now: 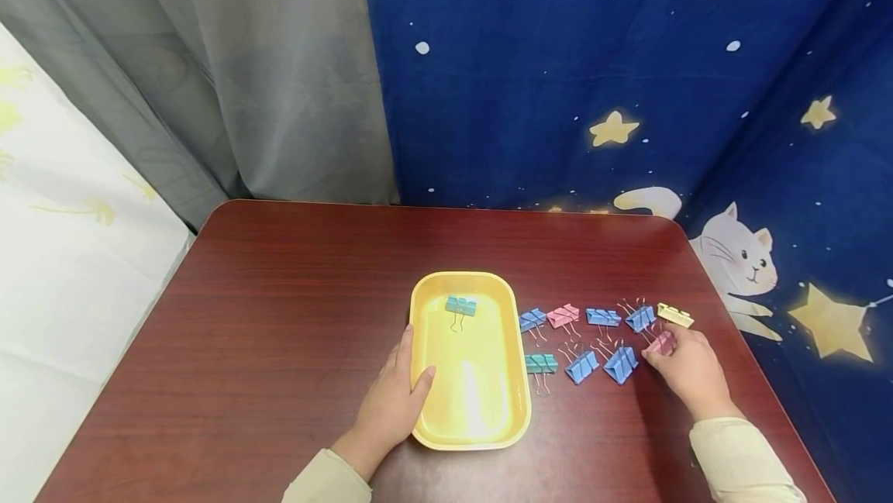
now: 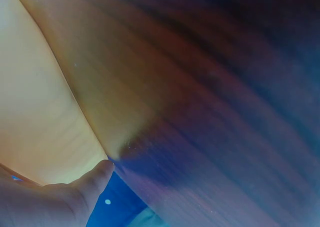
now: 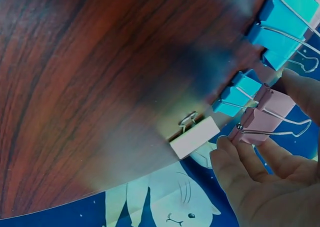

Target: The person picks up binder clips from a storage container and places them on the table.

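Note:
My right hand [image 1: 687,367] pinches a pink binder clip [image 3: 267,114] between thumb and fingers at the right end of the group of clips. Close by its fingertips lies a pale yellow binder clip [image 1: 675,315], with a blue binder clip [image 1: 640,319] on the other side. My left hand [image 1: 394,391] grips the left wall of a yellow tray [image 1: 469,443], thumb over the rim and fingers along the outside. One teal binder clip [image 1: 461,306] lies inside the tray near its far end. In the left wrist view only part of the hand and the tray's side show.
Right of the tray, two rough rows of clips lie on the dark red wooden table [image 1: 279,332]: several blue ones [image 1: 621,365], a pink one [image 1: 563,316] and a green one [image 1: 541,364] against the tray's side. Curtains [image 1: 502,100] hang behind the table's far edge.

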The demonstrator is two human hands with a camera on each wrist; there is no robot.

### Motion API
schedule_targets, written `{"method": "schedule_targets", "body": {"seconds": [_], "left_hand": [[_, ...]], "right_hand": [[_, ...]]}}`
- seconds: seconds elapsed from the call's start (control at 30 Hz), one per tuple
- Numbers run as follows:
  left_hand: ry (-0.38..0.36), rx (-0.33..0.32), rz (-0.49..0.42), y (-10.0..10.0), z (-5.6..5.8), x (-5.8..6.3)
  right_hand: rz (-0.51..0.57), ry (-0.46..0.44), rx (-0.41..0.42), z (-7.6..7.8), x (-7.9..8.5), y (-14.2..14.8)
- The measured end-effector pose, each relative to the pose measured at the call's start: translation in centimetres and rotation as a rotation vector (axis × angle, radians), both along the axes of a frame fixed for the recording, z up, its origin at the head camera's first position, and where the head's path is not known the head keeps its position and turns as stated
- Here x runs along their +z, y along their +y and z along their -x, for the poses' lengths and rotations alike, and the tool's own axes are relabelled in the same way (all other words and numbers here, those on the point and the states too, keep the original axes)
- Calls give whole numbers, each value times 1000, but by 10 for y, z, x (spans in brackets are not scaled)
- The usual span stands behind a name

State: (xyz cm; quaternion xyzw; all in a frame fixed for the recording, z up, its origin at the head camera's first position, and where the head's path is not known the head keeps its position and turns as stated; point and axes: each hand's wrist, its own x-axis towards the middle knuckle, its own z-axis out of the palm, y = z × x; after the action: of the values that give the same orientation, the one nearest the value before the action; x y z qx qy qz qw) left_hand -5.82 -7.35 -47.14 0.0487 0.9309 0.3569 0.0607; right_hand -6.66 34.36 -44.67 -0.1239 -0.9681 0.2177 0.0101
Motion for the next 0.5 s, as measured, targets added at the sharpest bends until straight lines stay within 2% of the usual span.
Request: {"method": "schedule_targets", "body": {"seconds": [0.5], "left_hand": [[-20,7,4,1,-1,2]], "right_hand": [[-11,-69,36,2,-9,9]]}}
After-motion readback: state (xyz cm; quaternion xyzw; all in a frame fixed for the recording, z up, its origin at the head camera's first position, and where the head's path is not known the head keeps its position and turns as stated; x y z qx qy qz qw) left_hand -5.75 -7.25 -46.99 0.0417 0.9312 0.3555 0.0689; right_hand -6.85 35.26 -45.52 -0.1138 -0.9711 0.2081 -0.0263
